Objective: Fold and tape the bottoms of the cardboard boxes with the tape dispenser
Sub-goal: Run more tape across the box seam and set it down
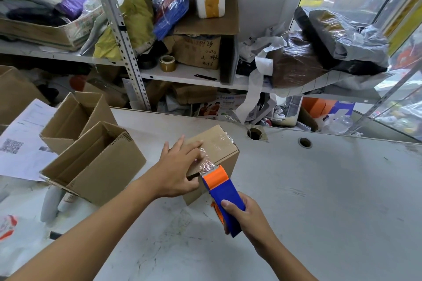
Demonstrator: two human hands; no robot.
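**Tape may tear crooked at the box edge**

The left hand (177, 167) presses flat, fingers straight, on the cardboard box (213, 155) in the middle of the grey table (319, 189). The right hand (245, 217) grips the tape dispenser (222, 191) at the near edge. If the pull is slanted, the clear tape (205, 163) could wrinkle or lift. The box looks closed, shiny with tape on top.

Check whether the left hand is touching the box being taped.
Touching. The head view shows the left hand lying flat on top of the cardboard box, fingers straight, pressing the clear tape down.
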